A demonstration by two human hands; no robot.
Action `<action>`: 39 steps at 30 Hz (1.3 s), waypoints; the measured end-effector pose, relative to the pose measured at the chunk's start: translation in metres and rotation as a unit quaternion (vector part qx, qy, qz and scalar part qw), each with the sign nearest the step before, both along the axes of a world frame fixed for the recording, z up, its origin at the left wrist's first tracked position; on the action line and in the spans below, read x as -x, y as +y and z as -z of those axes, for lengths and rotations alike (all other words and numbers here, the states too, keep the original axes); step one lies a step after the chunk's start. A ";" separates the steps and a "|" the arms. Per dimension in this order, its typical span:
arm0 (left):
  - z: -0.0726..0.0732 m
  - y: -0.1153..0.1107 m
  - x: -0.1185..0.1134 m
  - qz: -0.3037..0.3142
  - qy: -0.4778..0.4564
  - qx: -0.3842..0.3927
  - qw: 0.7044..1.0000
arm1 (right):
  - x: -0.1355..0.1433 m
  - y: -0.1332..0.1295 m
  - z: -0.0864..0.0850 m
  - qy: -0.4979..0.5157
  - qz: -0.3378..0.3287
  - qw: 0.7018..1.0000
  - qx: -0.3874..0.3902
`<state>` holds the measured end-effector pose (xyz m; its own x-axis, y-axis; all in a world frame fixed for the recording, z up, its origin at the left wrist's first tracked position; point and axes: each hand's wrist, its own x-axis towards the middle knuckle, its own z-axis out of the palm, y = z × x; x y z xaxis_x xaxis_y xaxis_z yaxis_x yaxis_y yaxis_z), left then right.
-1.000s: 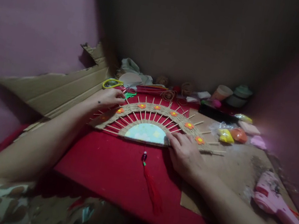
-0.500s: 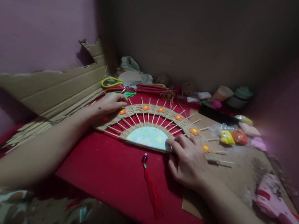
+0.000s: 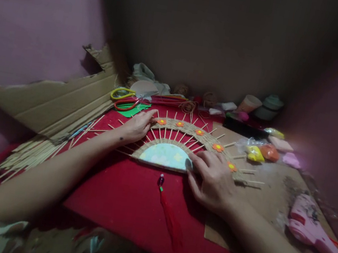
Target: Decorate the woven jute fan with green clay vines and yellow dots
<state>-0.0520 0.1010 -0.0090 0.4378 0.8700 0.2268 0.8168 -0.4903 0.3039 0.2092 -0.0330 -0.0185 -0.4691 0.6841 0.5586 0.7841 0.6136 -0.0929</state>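
Observation:
A half-round hand fan (image 3: 188,128) lies on the red cloth, with thin sticks fanned out through a woven twine band. Orange paper flowers (image 3: 199,132) with yellow centres sit along the band. At its base is a light blue patterned half-disc (image 3: 164,155). My left hand (image 3: 138,127) has its fingers closed at the band's upper left, beside a flower, and covers the band's left part. With thumb and fingers, my right hand (image 3: 212,179) grips the fan at the right end of the half-disc. A red tassel (image 3: 170,218) with a dark bead lies in front.
Scissors (image 3: 127,103) and green paper (image 3: 133,111) are behind my left hand. Loose sticks (image 3: 31,156) and bent cardboard (image 3: 44,100) lie at left. A pink glue gun (image 3: 309,225), bagged clay lumps (image 3: 269,152) and a dark phone-like slab (image 3: 244,127) are on the right.
My left hand has moved right along the band, from the fan's left side toward the upper flowers. My right hand keeps its hold. The view has shifted slightly.

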 end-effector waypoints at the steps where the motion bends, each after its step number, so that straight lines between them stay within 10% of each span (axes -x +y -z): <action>1: 0.001 0.000 0.000 0.001 0.001 -0.001 1.000 | 0.000 0.000 0.000 0.000 0.001 1.000 -0.001; 19: -0.011 -0.010 0.001 -0.025 -0.073 -0.034 0.996 | 0.002 -0.002 0.000 0.008 -0.004 1.000 0.017; 39: -0.010 -0.013 0.007 -0.061 -0.110 -0.069 0.990 | -0.014 0.013 0.003 0.215 0.147 0.963 -0.065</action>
<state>-0.0591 0.0884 0.0011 0.2591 0.8670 0.4258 0.7939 -0.4422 0.4174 0.2227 -0.0199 -0.0212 0.0291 0.6638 0.7473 0.8320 0.3983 -0.3862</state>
